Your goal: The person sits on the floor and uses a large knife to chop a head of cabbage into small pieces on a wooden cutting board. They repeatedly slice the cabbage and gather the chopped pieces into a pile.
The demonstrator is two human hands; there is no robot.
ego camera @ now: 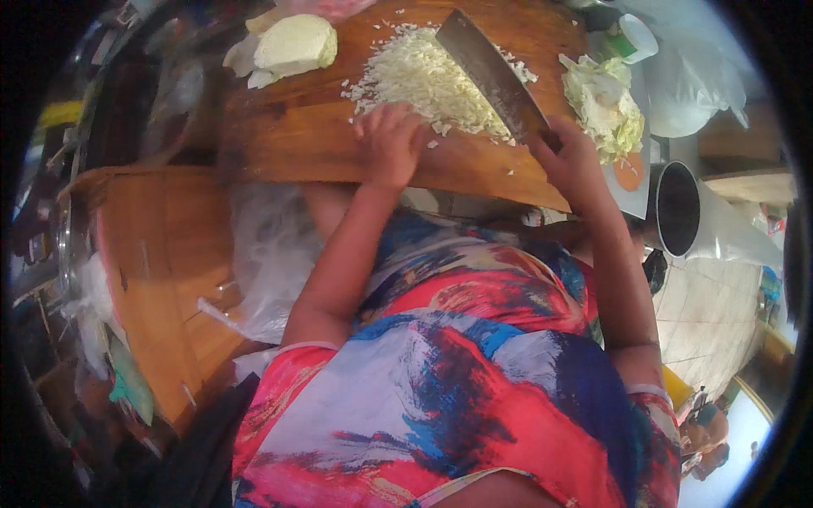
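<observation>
A pile of finely chopped cabbage (425,79) lies on a wooden table top (292,136). My right hand (568,159) grips the handle of a cleaver (489,73), whose broad blade points up and left across the pile's right side. At the pile's lower left edge, my left hand (390,136) rests near the wood with bent fingers; whether anything lies under them is hidden. A large cut piece of cabbage (295,44) sits at the upper left, with loose leaves beside it. Crumpled cabbage leaves (603,105) are heaped on the right.
A plastic bag (686,89) and a white and green cup-like container (637,39) stand beyond the leaves. A dark round pot-like vessel (678,208) is at the right. Clear plastic (270,254) hangs by a wooden surface (162,267) at the lower left. Scraps dot the board.
</observation>
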